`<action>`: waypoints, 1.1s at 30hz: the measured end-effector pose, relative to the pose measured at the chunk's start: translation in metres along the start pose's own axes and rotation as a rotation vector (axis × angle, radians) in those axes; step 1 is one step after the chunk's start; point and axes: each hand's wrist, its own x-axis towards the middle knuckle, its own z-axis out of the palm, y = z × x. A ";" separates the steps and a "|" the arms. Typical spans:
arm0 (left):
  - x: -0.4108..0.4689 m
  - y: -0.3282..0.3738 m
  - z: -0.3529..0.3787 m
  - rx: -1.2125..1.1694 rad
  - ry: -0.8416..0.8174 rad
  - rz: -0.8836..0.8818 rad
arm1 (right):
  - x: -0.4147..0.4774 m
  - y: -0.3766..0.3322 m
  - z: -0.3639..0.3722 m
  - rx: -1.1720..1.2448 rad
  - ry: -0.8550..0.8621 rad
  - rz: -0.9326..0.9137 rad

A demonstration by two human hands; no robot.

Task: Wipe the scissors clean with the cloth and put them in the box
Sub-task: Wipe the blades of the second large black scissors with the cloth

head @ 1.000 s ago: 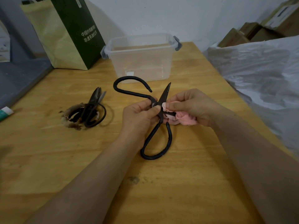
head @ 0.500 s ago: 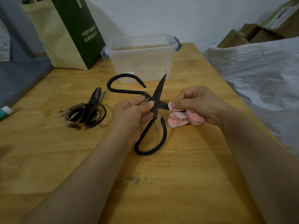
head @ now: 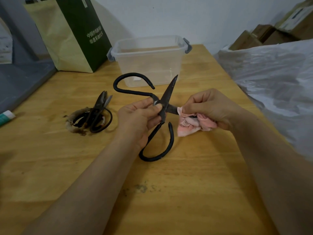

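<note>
While the wooden table [head: 194, 192] fills most of the head view, the biggest things on it stand at its far end: a green and cream paper bag [head: 71, 36] at the left, and just right of it the clear plastic box [head: 149, 60], lidless and with nothing visible in it, grey latches at its ends. A heap of white plastic sheeting [head: 274, 78] lies past the right edge. Nearer, left of centre, a second pair of scissors [head: 96, 114] lies flat beside a ring of brownish grime. The black scissors [head: 162, 109] being cleaned are held above the table's middle, opened wide into a cross. The left hand [head: 138, 119] pinches them at the pivot between thumb and fingers, one handle loop curling up toward the box, the other hanging toward the person. One blade points up and away at the box; the other runs nearly level to the right, straight into the pink cloth [head: 194, 124]. The right hand [head: 211, 107] is closed around that bunched cloth, which wraps the level blade's outer end. By my reading the wiping is mid-way, and the next stroke should follow that blade's long axis rightward, off the tip; the box sits straight ahead of the left hand, near enough for the drop
</note>
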 end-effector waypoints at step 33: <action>0.003 0.007 -0.006 0.001 0.008 -0.057 | -0.006 -0.001 -0.014 -0.120 -0.101 -0.027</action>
